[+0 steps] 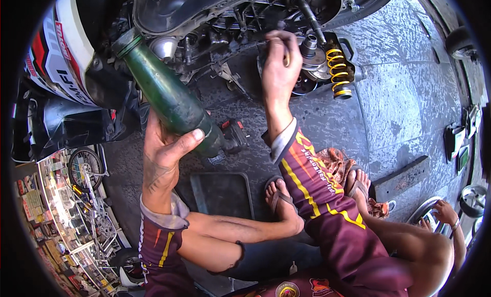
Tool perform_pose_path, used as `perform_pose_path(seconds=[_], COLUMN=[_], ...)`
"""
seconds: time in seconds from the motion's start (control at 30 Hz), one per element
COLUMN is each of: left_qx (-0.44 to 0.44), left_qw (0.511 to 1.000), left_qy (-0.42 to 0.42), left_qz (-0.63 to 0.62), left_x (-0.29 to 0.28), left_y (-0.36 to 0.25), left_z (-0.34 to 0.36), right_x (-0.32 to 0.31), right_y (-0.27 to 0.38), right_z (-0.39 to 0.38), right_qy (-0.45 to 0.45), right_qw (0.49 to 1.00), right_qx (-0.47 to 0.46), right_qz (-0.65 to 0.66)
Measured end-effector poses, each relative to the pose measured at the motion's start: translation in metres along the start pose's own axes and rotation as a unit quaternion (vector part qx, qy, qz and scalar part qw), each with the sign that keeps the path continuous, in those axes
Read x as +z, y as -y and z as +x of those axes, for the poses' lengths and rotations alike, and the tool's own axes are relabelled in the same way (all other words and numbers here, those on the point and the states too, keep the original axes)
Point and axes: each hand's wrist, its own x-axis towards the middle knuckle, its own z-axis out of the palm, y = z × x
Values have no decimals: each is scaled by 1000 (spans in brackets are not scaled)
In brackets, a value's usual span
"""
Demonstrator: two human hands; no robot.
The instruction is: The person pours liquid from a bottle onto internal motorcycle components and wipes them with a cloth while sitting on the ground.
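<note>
My left hand [171, 146] is wrapped round the lower part of a green glass bottle [163, 87]. The bottle leans with its neck toward the upper left, its mouth close to the engine casing [174, 21] of a motorbike. My right hand [283, 62] is raised at the casing's lower edge, fingers curled in a pinch. A thin tan tool handle [287, 59] shows between the fingers; the tool's working end is hidden or too dark to make out. Just right of this hand are a round metal clutch or pulley part [313, 59] and a splined shaft [309, 16].
A yellow coil spring [337, 69] stands in a dark tray. A cordless power tool [235, 136] lies below the bottle, above a black tray [250, 195]. My sandalled feet flank an orange rag [332, 161]. Another person's hand [445, 213] touches a wheel at right. Shelves [66, 215] line the left.
</note>
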Motion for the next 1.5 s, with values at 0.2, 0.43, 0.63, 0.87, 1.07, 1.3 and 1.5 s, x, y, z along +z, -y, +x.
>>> perform_pose_path(seconds=[0.2,0.43,0.63,0.87,1.07,1.3,1.5], left_qx=[-13,-8,-13,-5,17,22,16], left_qw=[1000,1000,1000,1000,1000,1000,999], left_qy=[1,2,-8,4,4,1,21], left_qz=[20,2,15,10,6,-8,-22], left_x=[1,4,9,5,7,7,-4], left_y=[-3,0,-3,-1,-3,-8,-3], left_z=[1,7,4,6,8,4,10], right_x=[-29,-36,-63,-85,-102,-115,-103], right_y=[-16,-29,0,29,11,16,58], right_z=[14,5,41,56,54,62,85], right_qy=[-114,4,-105,-3,99,129,105], right_qw=[991,999,993,1000,983,960,993], right_qx=[58,32,40,-5,5,-111,-38], right_qz=[29,-3,25,-5,-155,-222,-43])
